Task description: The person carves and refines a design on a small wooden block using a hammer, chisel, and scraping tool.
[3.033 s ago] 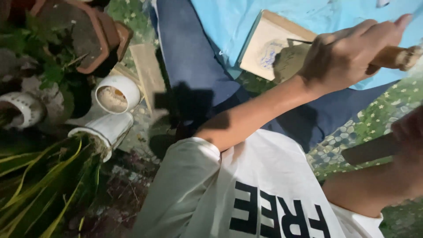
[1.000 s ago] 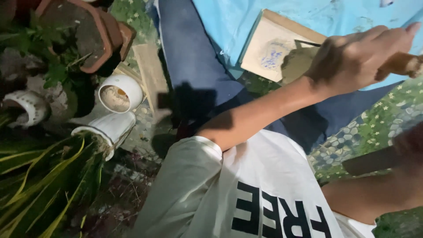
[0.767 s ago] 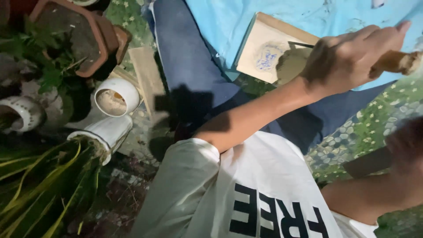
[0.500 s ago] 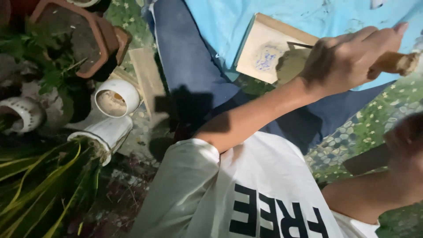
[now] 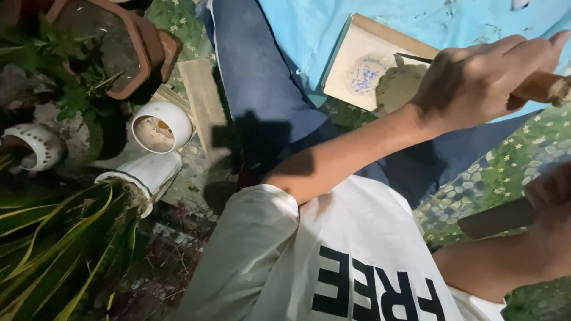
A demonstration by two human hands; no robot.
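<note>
Blue cloth [image 5: 380, 30]: one sheet, spread at the top, under the board's far side.
Trouser leg [image 5: 262, 89]: one, dark blue, between the pots and the board.
Pots: three white [image 5: 162, 126], one brown [image 5: 128, 50], crowded at left among leaves, well apart from the hands.
Wooden board [image 5: 369, 71]: one, pale, with a grey clay lump [image 5: 399, 86] on it beside a blue mark; its right edge is hidden by the hand.
Left hand [image 5: 485, 83]: fingers wrapped round a wooden stick [image 5: 541, 88], just over the board.
Right hand [image 5: 553, 208]: at the right edge, blurred, at a dark handle [image 5: 496, 219]; grip cannot be told.
</note>
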